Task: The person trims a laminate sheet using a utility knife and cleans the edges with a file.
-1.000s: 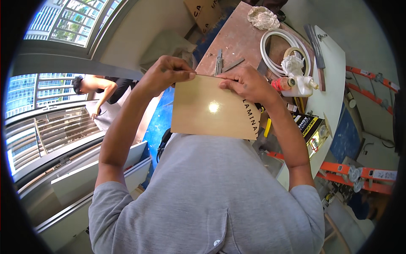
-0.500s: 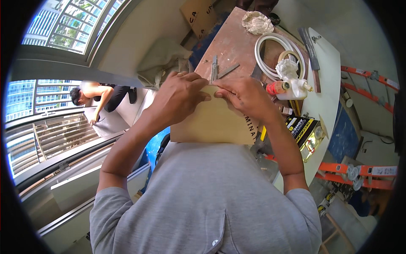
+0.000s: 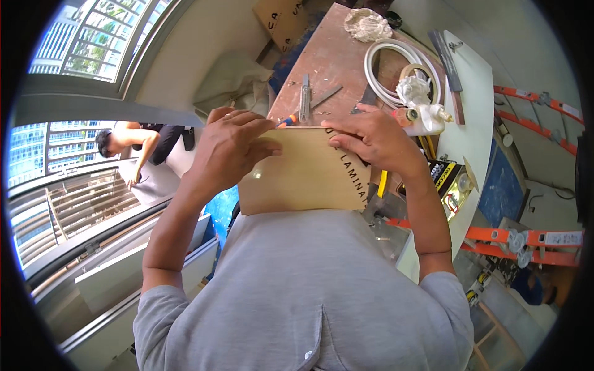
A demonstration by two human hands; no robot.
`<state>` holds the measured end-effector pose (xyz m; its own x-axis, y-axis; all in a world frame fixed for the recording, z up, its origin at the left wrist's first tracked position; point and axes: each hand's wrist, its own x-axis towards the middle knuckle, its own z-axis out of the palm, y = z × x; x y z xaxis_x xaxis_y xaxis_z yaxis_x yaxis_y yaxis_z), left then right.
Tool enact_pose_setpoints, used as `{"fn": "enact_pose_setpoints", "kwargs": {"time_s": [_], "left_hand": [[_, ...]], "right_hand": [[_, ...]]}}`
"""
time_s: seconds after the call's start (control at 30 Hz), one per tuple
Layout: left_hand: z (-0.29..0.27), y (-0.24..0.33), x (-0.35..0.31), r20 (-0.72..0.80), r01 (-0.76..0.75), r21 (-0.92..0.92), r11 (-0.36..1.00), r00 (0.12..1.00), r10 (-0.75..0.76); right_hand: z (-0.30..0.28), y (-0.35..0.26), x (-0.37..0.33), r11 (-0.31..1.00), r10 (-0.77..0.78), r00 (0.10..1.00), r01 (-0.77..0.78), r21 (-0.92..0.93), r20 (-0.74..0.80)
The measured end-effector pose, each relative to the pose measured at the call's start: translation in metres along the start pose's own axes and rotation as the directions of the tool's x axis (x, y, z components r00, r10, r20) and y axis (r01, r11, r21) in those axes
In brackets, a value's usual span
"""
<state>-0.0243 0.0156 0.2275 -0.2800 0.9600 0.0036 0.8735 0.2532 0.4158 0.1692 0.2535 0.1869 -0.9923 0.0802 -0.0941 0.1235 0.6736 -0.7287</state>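
Observation:
A tan board (image 3: 291, 182) with dark printed lettering stands tilted against my front, its upper edge facing away from me. My left hand (image 3: 232, 143) grips that edge near its left end, thumb on the near face and fingers over the top. Toward the right end, my right hand (image 3: 382, 139) pinches the same edge, thumb in front. Just beyond the board, a utility knife (image 3: 305, 100) and a flat metal strip (image 3: 326, 96) lie on the worktable (image 3: 328, 52). An orange-and-blue handle (image 3: 286, 121) pokes out by my left fingertips.
On the table's right are a white coil (image 3: 372, 77), crumpled plastic (image 3: 367, 25), a white bottle (image 3: 430, 119) and a black-and-yellow can (image 3: 455, 185). A yellow handle (image 3: 382, 183) sits beside the board. Orange ladders (image 3: 526, 237) stand right. Another person (image 3: 142, 145) bends by the left window.
My hands have moved apart along the board's top edge, from its middle toward both ends. More lettering shows, and the orange-and-blue handle has come into view.

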Motion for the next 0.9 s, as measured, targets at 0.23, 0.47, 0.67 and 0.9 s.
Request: {"fn": "enact_pose_setpoints", "kwargs": {"time_s": [0.23,0.47,0.67,0.9], "left_hand": [[-0.002,-0.007,-0.010,-0.021,0.010,-0.036,0.999,1.000,-0.011],[-0.012,-0.007,-0.016,0.000,-0.004,-0.082,0.997,1.000,0.004],[-0.017,0.020,0.001,0.010,-0.075,0.007,0.997,0.997,0.075],[-0.011,0.060,0.035,-0.038,-0.222,-0.024,0.975,0.975,0.221]], "right_hand": [[0.000,0.060,-0.036,0.813,0.068,0.978,0.060,0.579,-0.197],[0.079,0.026,-0.016,0.414,0.291,0.950,-0.020,0.910,-0.111],[0.052,-0.018,-0.021,0.583,0.240,0.948,0.029,0.812,-0.206],[0.048,-0.036,-0.031,0.681,0.218,0.930,0.072,0.729,-0.295]]}}
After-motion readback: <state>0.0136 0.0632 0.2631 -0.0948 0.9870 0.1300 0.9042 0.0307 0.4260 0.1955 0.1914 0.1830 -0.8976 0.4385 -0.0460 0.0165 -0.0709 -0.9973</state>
